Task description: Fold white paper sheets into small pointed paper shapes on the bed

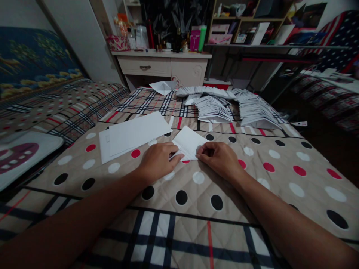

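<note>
A small folded sheet of white paper (pixel 189 141) lies on the bed between my hands, its far corner pointing away from me. My left hand (pixel 159 158) pinches its near left edge, thumb toward the middle. At the near right corner, my right hand (pixel 217 157) has thumb and fingertips closed on the paper. To the left rests a stack of flat white sheets (pixel 134 134). Beyond the hands, folded white papers stand in long packed rows, one in the middle (pixel 213 109) and another on the right (pixel 256 108).
A spotted and checked quilt (pixel 179 198) covers the bed. Another row of folded papers (pixel 206 90) runs across the back, beside a loose folded piece (pixel 163 87). A white board with a purple print (pixel 25 155) lies at the left. Behind the bed stands a white dresser (pixel 162 65).
</note>
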A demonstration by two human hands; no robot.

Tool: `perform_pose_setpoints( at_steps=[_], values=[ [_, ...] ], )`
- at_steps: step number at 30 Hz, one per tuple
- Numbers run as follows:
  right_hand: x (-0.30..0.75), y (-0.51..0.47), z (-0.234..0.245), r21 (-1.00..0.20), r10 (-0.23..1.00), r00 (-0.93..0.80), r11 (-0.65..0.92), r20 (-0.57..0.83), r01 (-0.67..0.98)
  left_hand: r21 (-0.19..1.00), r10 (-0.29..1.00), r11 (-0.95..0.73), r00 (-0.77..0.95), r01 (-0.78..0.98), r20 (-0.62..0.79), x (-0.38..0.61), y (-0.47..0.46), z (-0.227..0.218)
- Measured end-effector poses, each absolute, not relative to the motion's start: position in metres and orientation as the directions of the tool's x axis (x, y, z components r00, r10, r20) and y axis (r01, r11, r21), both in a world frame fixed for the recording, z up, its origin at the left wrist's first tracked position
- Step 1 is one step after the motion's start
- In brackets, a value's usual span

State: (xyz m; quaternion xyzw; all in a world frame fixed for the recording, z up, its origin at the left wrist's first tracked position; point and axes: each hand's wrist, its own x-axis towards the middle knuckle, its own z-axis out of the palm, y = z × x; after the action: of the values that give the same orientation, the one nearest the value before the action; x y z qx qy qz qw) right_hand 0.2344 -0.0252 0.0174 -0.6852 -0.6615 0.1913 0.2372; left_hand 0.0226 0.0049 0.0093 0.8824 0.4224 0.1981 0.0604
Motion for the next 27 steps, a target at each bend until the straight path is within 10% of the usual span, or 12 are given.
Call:
perform_pose_setpoints(
  at_steps=[27],
  values=[
    [0.2299,-0.0276,0.0233,-0.544,0.999,0.048,-0.04,0.001,0.838,0.185,0.778,-0.623,0.578,0.76,0.245,0.0267,0.0047,0.0085]
  ],
)
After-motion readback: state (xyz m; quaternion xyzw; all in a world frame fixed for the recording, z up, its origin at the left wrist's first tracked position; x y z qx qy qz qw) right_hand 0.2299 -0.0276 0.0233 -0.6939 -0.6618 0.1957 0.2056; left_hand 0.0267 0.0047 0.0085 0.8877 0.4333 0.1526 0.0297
